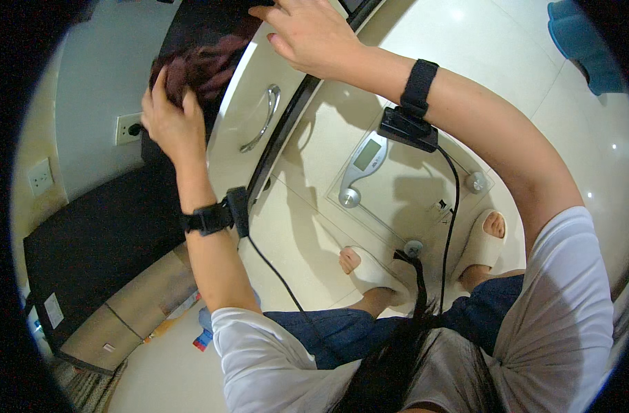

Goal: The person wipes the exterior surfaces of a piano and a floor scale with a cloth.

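left hand [173, 124]: fingers curved at the maroon cloth [207, 69]; cannot tell if pinching
right hand [307, 38]: thumb and finger spread, beyond the silver handle [265, 118]
cloth: crumpled, on black surface [204, 27], left of the handle

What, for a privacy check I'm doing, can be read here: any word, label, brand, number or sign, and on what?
No text reads clearly enough to quote.
Glass bathroom scale: marking beside its display, too small and blurred; no digits discernible.
White label on the black furniture top: too small.
Small pale sticker on the brown front panel: too small.
Blue-and-red packet: any print too small.
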